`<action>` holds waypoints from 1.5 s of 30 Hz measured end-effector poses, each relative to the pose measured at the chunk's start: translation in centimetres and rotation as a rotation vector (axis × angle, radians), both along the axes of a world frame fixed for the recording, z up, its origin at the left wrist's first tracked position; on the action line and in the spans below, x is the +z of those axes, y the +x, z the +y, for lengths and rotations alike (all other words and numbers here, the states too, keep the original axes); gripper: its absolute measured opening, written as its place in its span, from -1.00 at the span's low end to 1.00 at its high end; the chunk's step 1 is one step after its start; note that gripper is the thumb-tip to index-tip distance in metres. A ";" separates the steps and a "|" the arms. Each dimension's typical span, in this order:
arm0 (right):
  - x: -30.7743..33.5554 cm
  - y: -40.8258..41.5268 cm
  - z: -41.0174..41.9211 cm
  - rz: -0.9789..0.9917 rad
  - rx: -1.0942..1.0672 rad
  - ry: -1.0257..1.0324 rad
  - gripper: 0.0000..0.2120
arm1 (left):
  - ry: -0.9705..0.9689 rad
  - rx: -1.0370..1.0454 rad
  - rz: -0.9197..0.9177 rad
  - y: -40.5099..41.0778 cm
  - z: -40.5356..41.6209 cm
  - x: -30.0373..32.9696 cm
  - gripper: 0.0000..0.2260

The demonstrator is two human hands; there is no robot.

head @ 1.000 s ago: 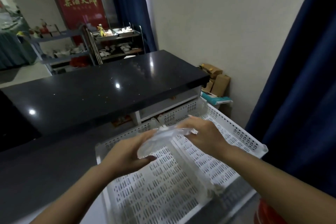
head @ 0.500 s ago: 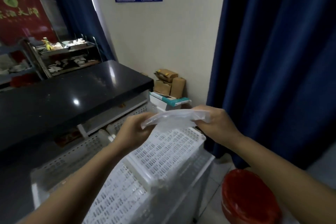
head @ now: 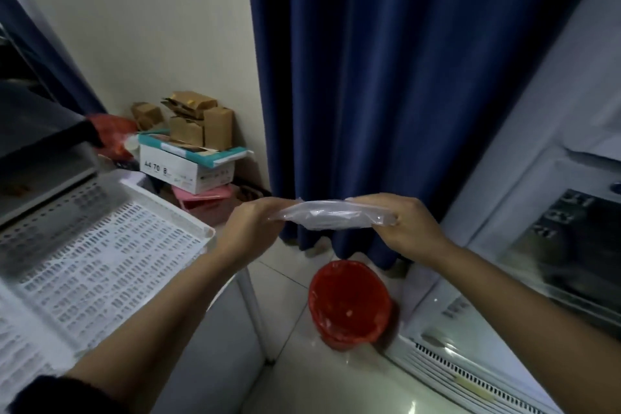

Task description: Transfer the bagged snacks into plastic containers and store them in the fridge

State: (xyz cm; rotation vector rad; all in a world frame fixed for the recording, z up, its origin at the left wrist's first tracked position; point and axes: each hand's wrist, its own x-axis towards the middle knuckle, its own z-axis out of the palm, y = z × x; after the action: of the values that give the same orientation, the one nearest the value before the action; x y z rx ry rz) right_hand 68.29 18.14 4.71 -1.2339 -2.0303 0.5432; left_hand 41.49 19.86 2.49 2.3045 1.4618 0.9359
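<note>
A clear, flat, crumpled plastic bag (head: 331, 217) is stretched level between both hands at chest height. My left hand (head: 250, 228) pinches its left end and my right hand (head: 403, 223) grips its right end. The bag looks empty; what is inside cannot be made out. It hangs in the air above the floor, beyond the corner of the white perforated tray (head: 100, 245) at my left. A glass-fronted fridge (head: 537, 262) stands at the right edge.
A red-lined bin (head: 349, 306) stands on the tiled floor below the bag. A dark blue curtain (head: 386, 77) hangs ahead. Cardboard boxes (head: 195, 124), an A4 paper box (head: 188, 165) and a pink tub (head: 208, 202) are stacked in the corner.
My view has swung right, away from the black counter. Both hands carried the bag off the white tray and out over the floor near the red bin.
</note>
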 end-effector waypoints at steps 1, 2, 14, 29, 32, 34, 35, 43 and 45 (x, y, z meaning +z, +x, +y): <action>-0.7 0.7 0.3 0.007 -0.005 0.002 -0.48 | 0.031 -0.028 0.038 0.9 0.4 -0.5 -0.83; -1.4 1.6 0.8 0.013 -0.015 0.001 -0.49 | 0.051 -0.058 0.070 2.0 1.0 -1.2 -0.80; -16.1 7.1 8.6 -0.144 -0.168 -0.186 -0.46 | -0.039 -0.215 0.191 9.4 12.2 -14.3 -0.74; -51.4 11.5 14.2 -0.228 -0.260 -0.423 -0.47 | -0.279 -0.252 0.425 14.2 20.8 -51.4 -0.58; -56.0 11.9 14.5 -0.236 -0.240 -0.527 -0.44 | -0.341 -0.308 0.490 14.6 21.1 -55.8 -0.49; -58.9 12.2 14.2 -0.292 -0.193 -0.598 -0.41 | -0.417 -0.324 0.526 14.9 21.1 -58.1 -0.42; -59.9 12.2 14.2 -0.313 -0.184 -0.618 -0.41 | -0.452 -0.317 0.532 15.0 21.0 -58.8 -0.41; -55.4 11.2 13.8 -0.235 -0.205 -0.643 -0.58 | -0.517 -0.232 0.450 15.6 19.9 -54.2 -0.60; -51.9 10.8 13.7 -0.201 -0.219 -0.620 -0.61 | -0.502 -0.199 0.381 15.7 19.2 -50.5 -0.64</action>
State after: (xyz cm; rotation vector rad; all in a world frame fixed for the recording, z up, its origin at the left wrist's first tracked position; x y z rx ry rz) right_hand 79.10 31.87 -47.20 -1.9136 -1.9093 1.0219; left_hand 57.20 39.09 -48.05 2.2474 1.3621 0.0535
